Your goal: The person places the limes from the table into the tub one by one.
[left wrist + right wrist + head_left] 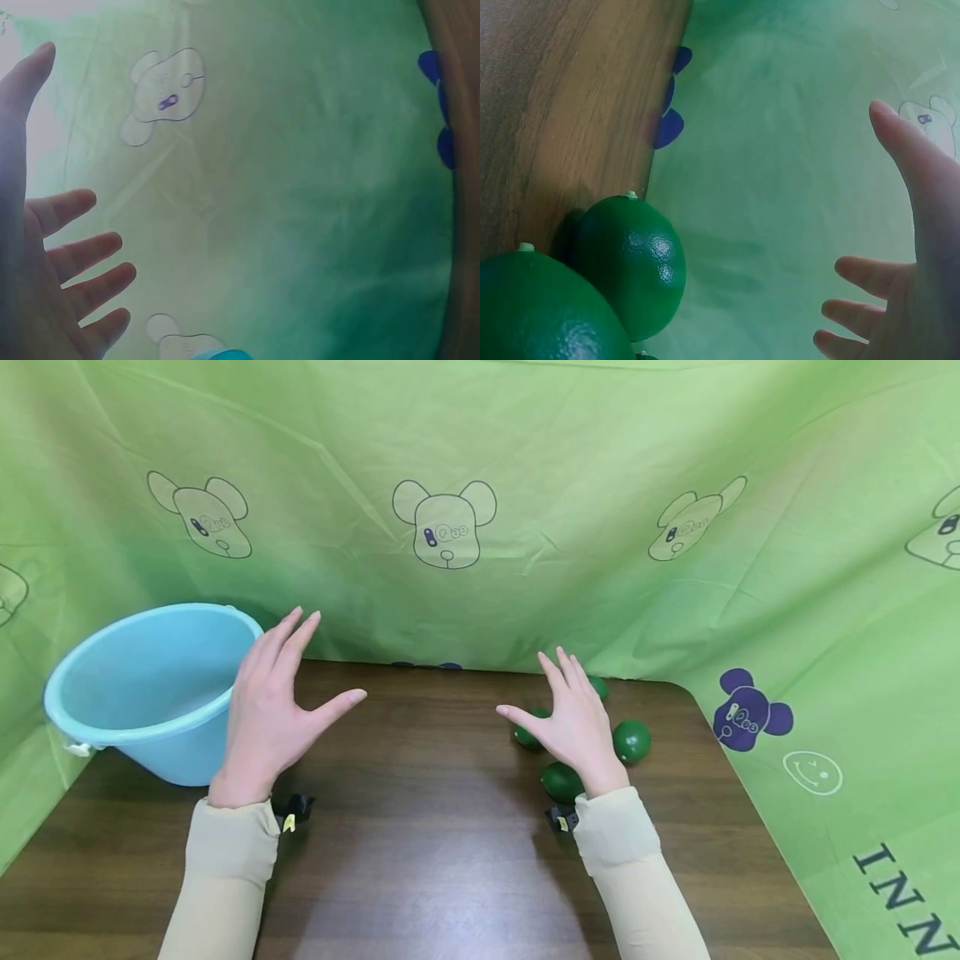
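My left hand (273, 710) hovers over the table beside a light blue bucket (187, 727), its fingers spread and nothing in its grasp. Over on the right, my right hand (577, 727) is raised with thumb apart from the fingers, also holding nothing. Around and beneath it lie several dark green limes: one lime (632, 742) to its right, another (562, 782) by the wrist, and two more partly hidden behind the hand. In the right wrist view, two limes (630, 262) with pale stem ends sit close together, left of the fingers.
A green curtain (525, 593) printed with bear heads hangs behind the brown wooden table (420, 827) and along both sides. The bucket stands at the table's left, near the curtain. Each wrist carries a small black device (296, 810).
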